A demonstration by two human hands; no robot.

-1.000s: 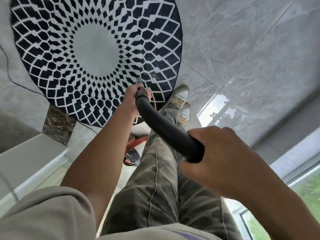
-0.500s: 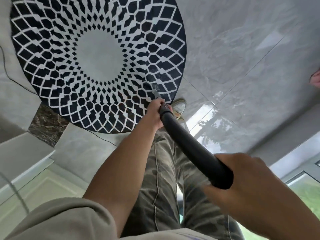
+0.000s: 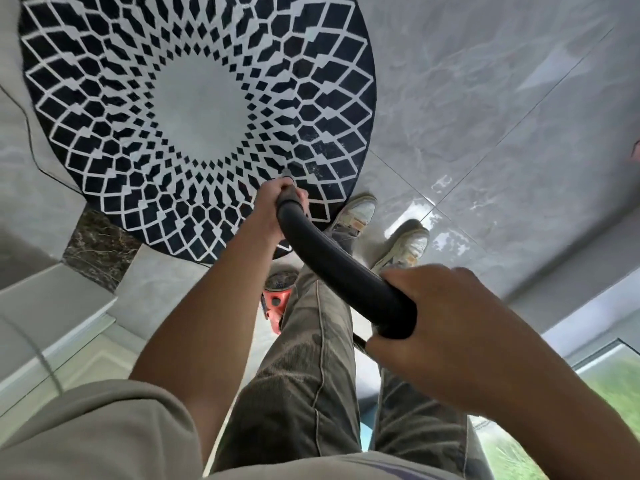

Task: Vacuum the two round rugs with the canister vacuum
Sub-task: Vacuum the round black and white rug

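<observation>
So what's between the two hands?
Head view: the curved black tube spans the gap. The left hand grips its far end and the right hand grips its near end.

Glossy grey marble floor tiles, dark veined stone strip at left; window glass showing greenery
</observation>
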